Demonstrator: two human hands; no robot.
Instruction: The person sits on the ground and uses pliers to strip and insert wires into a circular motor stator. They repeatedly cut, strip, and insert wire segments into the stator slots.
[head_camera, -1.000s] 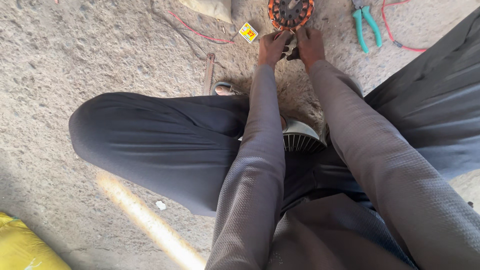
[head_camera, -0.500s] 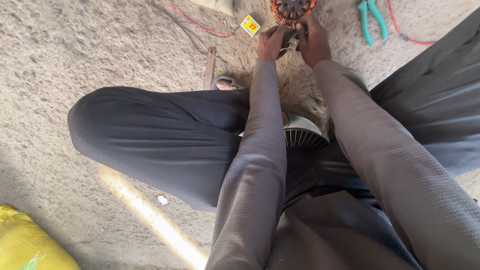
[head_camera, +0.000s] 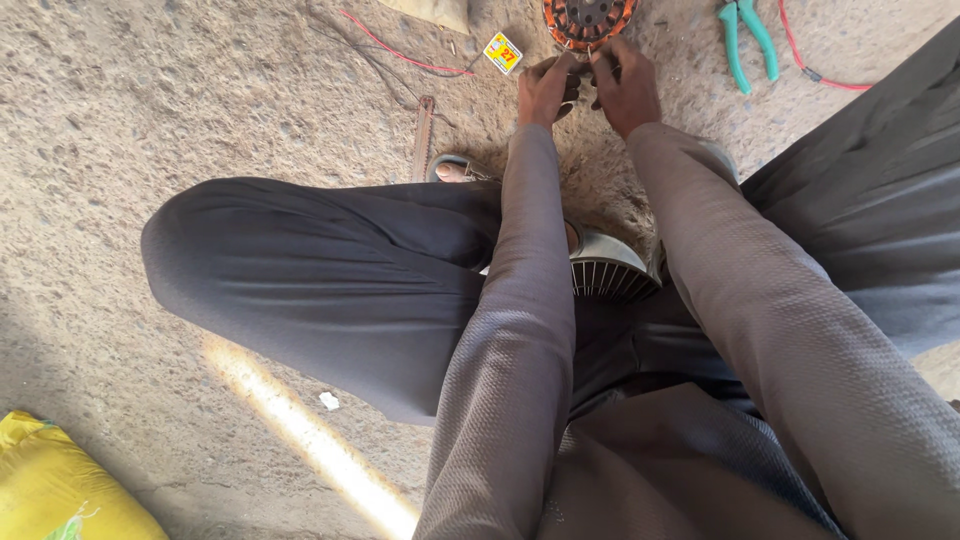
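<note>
**Up at the top edge, both hands meet on a wound motor core**

At the far end of my view, on rough sandy ground, I see the left hand (head_camera: 545, 90) and the right hand (head_camera: 625, 90) brought close together, almost knuckle to knuckle, at the near rim of a round motor core (head_camera: 588, 18). That core lies flat on the ground, cut off by the top of the frame; it shows copper-orange windings around a dark slotted centre. The fingers of both hands are curled in narrow and pinched at the core's edge, on something thin that I cannot make out; whether it is a wire end I cannot tell.

Just left of the left hand lies a small square yellow packet (head_camera: 503, 52) with a red patch on its face, tilted on one corner. A red wire (head_camera: 400, 48) runs across the ground from further left toward it. Below the packet a slim brownish strip (head_camera: 423, 135), perhaps a blade, lies nearly upright in the view. To the right of the hands sit green-handled pliers (head_camera: 748, 38), well apart from the core, with another red wire (head_camera: 812, 60) beside them.

Nearer to me, between the grey sleeves, a pale ribbed round housing (head_camera: 610, 270) rests by the crossed dark-trousered legs. A yellow sack (head_camera: 60, 485) fills the lower left corner.
</note>
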